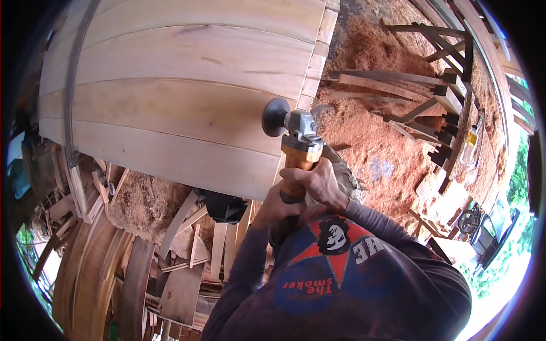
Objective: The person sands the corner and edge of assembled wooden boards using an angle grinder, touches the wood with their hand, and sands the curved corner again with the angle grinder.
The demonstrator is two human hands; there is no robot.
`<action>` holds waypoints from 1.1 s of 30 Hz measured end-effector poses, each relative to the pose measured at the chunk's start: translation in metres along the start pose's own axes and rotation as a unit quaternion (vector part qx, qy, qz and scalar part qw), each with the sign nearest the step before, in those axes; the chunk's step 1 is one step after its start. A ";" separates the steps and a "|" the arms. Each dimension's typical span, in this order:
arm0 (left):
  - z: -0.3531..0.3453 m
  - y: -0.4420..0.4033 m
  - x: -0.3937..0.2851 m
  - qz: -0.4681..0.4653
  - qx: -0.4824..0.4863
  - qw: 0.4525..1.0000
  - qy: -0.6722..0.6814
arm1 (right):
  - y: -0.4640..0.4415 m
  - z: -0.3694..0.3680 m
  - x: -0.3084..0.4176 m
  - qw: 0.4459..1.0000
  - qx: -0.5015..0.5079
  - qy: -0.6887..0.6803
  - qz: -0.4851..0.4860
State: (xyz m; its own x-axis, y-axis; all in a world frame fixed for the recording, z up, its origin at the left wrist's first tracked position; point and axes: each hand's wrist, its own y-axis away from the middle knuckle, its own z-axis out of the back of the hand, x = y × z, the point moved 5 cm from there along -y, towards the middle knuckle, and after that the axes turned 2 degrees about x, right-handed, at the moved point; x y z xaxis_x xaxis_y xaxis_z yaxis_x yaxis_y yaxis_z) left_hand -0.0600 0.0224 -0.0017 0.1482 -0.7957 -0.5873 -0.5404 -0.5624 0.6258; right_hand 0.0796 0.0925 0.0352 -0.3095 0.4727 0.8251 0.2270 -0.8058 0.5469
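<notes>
Both hands hold an angle grinder [302, 149] with a yellow body and a metal head. My right hand [319, 183] is closed around its body near the head. Lower down, my left hand [274, 209] wraps round the rear end, its fingers partly hidden. A dark round disc [276, 117] on the grinder's head faces a broad panel of joined pale planks [187, 108], close to the panel's right edge. Whether the disc touches the wood I cannot tell.
A dark strip [71, 85] crosses the panel's left part. Sawdust and shavings [375, 136] cover the ground at right, with wooden frames [449, 91] and a bottle [470, 145]. Curved boards and offcuts [96, 267] lie lower left, near a black object [224, 206].
</notes>
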 end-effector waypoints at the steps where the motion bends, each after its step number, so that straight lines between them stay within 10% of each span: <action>1: -0.007 0.002 -0.007 -0.031 -0.027 0.999 -0.016 | 0.003 0.002 0.001 0.984 -0.014 -0.122 -0.128; 8: -0.048 -0.027 -0.003 0.032 -0.183 0.924 -0.333 | 0.006 0.019 -0.075 0.874 -0.040 -0.456 -0.162; 28: -0.041 -0.036 -0.001 0.042 -0.215 0.927 -0.305 | -0.017 0.019 -0.079 0.892 -0.036 -0.434 -0.123; 33: -0.024 -0.033 -0.015 -0.049 -0.088 0.981 -0.165 | -0.010 0.017 -0.023 0.955 -0.082 -0.267 -0.104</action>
State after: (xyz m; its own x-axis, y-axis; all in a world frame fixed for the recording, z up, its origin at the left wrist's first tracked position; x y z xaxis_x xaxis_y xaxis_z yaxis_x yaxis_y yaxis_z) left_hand -0.0240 0.0481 -0.0011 -0.0993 -0.6365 -0.7648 -0.3822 -0.6853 0.6200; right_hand 0.1005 0.0957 0.0128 0.1921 0.7082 0.6794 0.0516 -0.6986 0.7137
